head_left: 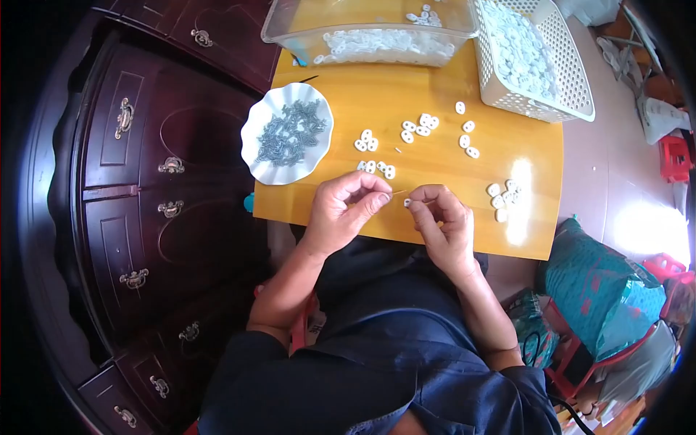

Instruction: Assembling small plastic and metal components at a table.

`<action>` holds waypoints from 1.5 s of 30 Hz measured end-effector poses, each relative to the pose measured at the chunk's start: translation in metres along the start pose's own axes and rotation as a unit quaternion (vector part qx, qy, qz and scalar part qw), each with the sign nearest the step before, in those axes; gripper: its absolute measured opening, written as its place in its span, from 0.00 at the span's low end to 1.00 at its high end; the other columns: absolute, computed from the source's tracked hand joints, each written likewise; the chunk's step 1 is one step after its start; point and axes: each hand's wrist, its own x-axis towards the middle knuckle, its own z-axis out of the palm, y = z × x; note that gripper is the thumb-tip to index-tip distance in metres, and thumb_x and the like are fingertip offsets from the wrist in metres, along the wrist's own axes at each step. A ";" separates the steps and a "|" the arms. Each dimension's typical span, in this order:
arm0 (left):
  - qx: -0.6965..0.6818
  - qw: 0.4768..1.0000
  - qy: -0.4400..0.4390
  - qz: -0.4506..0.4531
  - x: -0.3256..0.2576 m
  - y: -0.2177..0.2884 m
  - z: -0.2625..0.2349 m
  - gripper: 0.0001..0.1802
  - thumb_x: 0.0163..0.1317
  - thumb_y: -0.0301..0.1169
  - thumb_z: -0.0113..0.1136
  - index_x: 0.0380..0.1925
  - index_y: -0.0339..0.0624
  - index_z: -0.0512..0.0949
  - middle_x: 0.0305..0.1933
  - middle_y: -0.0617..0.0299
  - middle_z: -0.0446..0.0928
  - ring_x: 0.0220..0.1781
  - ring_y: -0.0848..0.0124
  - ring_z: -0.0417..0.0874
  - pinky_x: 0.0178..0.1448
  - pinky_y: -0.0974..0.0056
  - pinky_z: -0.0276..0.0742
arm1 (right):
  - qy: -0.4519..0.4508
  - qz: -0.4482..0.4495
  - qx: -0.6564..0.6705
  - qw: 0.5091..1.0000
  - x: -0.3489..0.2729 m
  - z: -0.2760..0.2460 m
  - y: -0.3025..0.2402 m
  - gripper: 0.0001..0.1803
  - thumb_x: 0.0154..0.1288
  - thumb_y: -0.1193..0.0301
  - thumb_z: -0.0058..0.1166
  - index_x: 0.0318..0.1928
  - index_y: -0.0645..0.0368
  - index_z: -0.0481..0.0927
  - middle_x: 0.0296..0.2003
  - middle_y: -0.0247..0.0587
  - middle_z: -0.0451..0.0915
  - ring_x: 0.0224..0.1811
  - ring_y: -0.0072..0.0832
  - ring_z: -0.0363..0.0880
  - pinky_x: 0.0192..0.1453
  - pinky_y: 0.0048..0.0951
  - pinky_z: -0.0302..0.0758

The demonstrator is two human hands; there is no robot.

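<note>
Over the glossy yellow wooden worktop point(428, 168), the left hand point(346, 212) pinches a thin, pale pin point(398, 192); the right hand point(445, 221) grips a small white piece point(407, 204). A white scalloped dish point(288, 175) holds slender grey pieces point(293, 132).

This is looking like a room in a home, with small handwork going on; a dark wooden cabinet point(138, 80) with ornate metal handles point(125, 116) is standing beyond the left edge of a yellow wooden table point(362, 94), suggesting household furniture; a scalloped white bowl point(288, 174), more like tableware, is sitting at that left edge; a clear bin point(304, 45) and a perforated white basket point(580, 98), with many small white pieces point(518, 51), are lining the far edge; a bulging teal bag point(594, 283) is lying beyond the near right corner.
</note>
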 end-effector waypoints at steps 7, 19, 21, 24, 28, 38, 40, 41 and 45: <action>-0.011 0.999 -0.037 0.015 0.009 -0.011 0.030 0.03 0.70 0.23 0.62 0.40 0.34 0.80 0.38 0.68 0.80 0.35 0.81 0.77 0.41 0.74 0.74 | 0.028 0.091 0.228 0.969 -0.007 -0.008 0.008 0.04 0.74 0.76 0.55 0.43 0.61 0.81 0.33 0.29 0.80 0.30 0.12 0.75 0.35 0.17 0.72; -0.025 0.999 -0.023 -0.040 0.021 -0.015 0.046 0.05 0.70 0.27 0.63 0.39 0.37 0.82 0.33 0.70 0.78 0.33 0.84 0.75 0.37 0.76 0.72 | 0.043 0.098 0.288 0.952 -0.004 -0.017 0.021 0.07 0.72 0.78 0.57 0.47 0.63 0.74 0.34 0.28 0.79 0.35 0.10 0.74 0.40 0.15 0.72; -0.019 0.999 -0.024 -0.033 0.021 -0.017 0.046 0.05 0.69 0.27 0.64 0.39 0.37 0.82 0.33 0.70 0.78 0.32 0.84 0.75 0.37 0.76 0.72 | 0.045 0.100 0.288 0.951 -0.005 -0.017 0.022 0.07 0.71 0.78 0.57 0.46 0.63 0.74 0.34 0.28 0.79 0.34 0.10 0.74 0.40 0.15 0.72; -0.017 0.999 -0.028 -0.041 0.021 -0.016 0.045 0.05 0.70 0.27 0.64 0.39 0.37 0.82 0.33 0.70 0.78 0.32 0.84 0.75 0.37 0.76 0.72 | 0.042 0.104 0.300 0.947 -0.005 -0.016 0.023 0.07 0.71 0.78 0.58 0.45 0.63 0.74 0.34 0.28 0.79 0.34 0.09 0.74 0.40 0.15 0.72; -0.010 0.998 -0.032 -0.048 0.019 -0.016 0.045 0.04 0.70 0.26 0.63 0.38 0.36 0.82 0.34 0.70 0.78 0.32 0.83 0.75 0.37 0.75 0.72 | 0.047 0.105 0.291 0.950 -0.006 -0.015 0.023 0.07 0.70 0.79 0.59 0.45 0.62 0.75 0.33 0.27 0.79 0.34 0.09 0.73 0.39 0.14 0.72; 0.051 0.998 -0.039 -0.027 0.015 -0.015 0.045 0.04 0.69 0.25 0.63 0.37 0.34 0.81 0.33 0.67 0.80 0.33 0.81 0.78 0.39 0.73 0.75 | 0.063 0.087 0.310 0.945 -0.009 -0.011 0.023 0.08 0.69 0.80 0.60 0.40 0.61 0.73 0.32 0.25 0.77 0.33 0.09 0.72 0.38 0.14 0.70; 0.070 0.996 -0.042 -0.019 0.014 -0.015 0.044 0.04 0.69 0.25 0.63 0.37 0.34 0.81 0.32 0.66 0.80 0.33 0.81 0.78 0.39 0.72 0.75 | 0.059 0.087 0.313 0.944 -0.009 -0.010 0.025 0.08 0.68 0.80 0.60 0.40 0.60 0.73 0.31 0.25 0.77 0.32 0.09 0.72 0.38 0.14 0.70; 0.073 0.997 -0.039 -0.008 0.014 -0.016 0.043 0.04 0.69 0.25 0.63 0.36 0.35 0.81 0.32 0.66 0.80 0.32 0.81 0.79 0.39 0.72 0.76 | 0.057 0.087 0.315 0.943 -0.009 -0.009 0.026 0.08 0.68 0.80 0.60 0.40 0.60 0.73 0.31 0.25 0.77 0.32 0.09 0.72 0.38 0.14 0.70; 0.063 0.997 -0.036 -0.031 0.012 -0.016 0.043 0.04 0.68 0.24 0.64 0.35 0.34 0.81 0.32 0.65 0.81 0.33 0.80 0.80 0.39 0.72 0.76 | 0.070 0.083 0.301 0.947 -0.010 -0.006 0.028 0.08 0.68 0.81 0.60 0.39 0.60 0.72 0.31 0.25 0.77 0.32 0.08 0.72 0.38 0.14 0.70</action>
